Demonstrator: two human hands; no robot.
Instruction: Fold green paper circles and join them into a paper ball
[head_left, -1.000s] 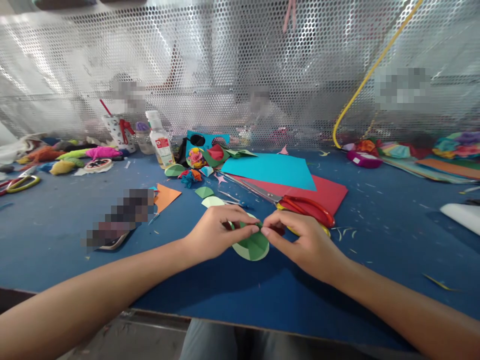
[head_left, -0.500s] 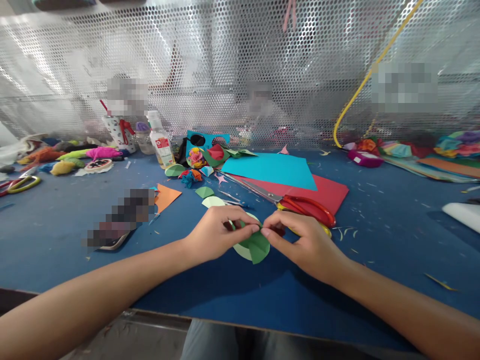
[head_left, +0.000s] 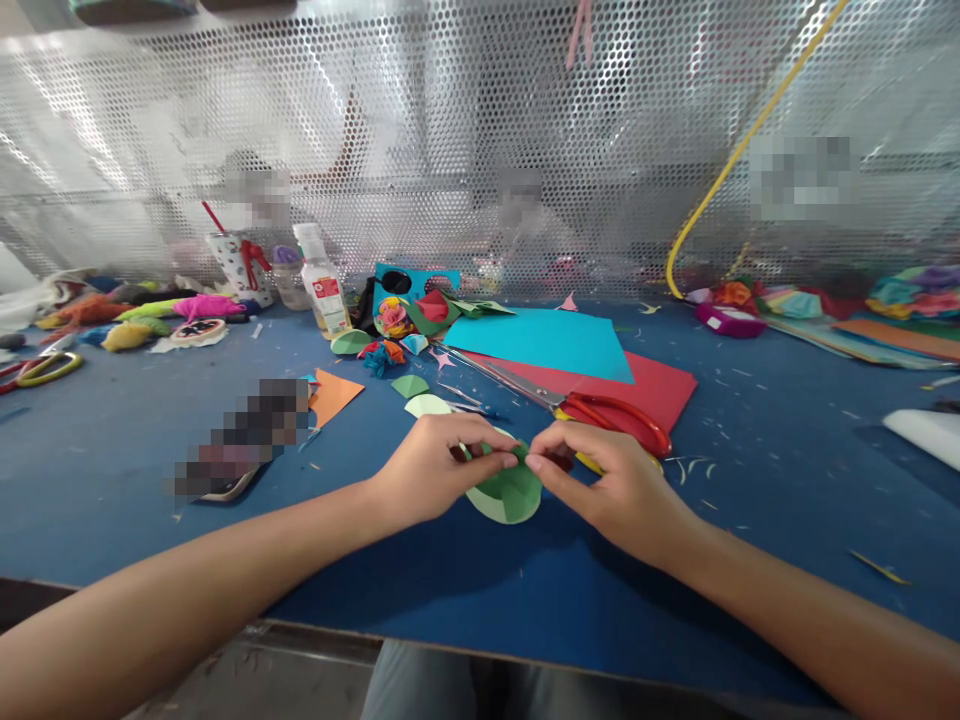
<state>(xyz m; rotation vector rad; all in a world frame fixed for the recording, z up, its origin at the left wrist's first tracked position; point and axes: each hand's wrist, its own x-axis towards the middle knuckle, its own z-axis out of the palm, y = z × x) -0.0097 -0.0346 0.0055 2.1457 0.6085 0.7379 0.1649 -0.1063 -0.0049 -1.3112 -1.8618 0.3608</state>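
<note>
Between my hands is a round piece of green paper [head_left: 511, 498], darker green in the middle with a pale rim, held low over the blue table. My left hand [head_left: 448, 465] pinches its upper edge between thumb and forefinger. Close beside it, my right hand [head_left: 596, 480] pinches the same edge with thumb and fingertips. The fingers partly hide the top of the paper. Just beyond my left hand lie a pale green paper piece [head_left: 427, 405] and a smaller green wedge [head_left: 409, 386]. Scissors with red and yellow handles [head_left: 619, 415] lie behind my right hand.
Blue paper [head_left: 544, 340] overlaps red paper [head_left: 667, 390] beyond the scissors. A glue bottle [head_left: 325, 285] stands back left, near paper flowers [head_left: 393, 317]. At left lie a phone [head_left: 236, 480] and orange paper [head_left: 335, 395]. A perforated metal screen [head_left: 420, 130] borders the table [head_left: 360, 580].
The green paper's lower flap has settled flatter, so its pale rim shows more fully. My fingertips have parted very slightly; both hands stay in nearly the same place.
</note>
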